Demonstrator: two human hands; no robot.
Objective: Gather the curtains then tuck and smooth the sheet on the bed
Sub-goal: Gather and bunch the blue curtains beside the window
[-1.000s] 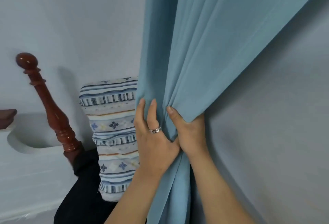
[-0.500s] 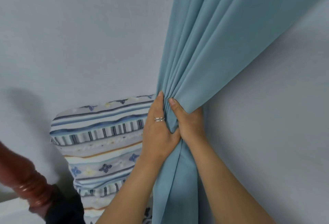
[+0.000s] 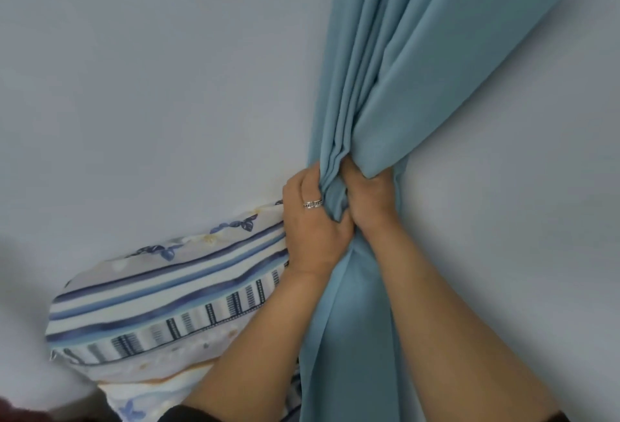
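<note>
Gripping the bunched curtain [image 3: 419, 69] against the wall [image 3: 134, 69], left hand [image 3: 315, 233] curled round its folds, right hand [image 3: 370, 198] clutching just beside, fingertips apparently buried in cloth, striped pillow [image 3: 167, 304] lower left.

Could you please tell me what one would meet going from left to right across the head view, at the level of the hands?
Striped pillow → left hand → gathered fold of the curtain → right hand → bare wall.
</note>
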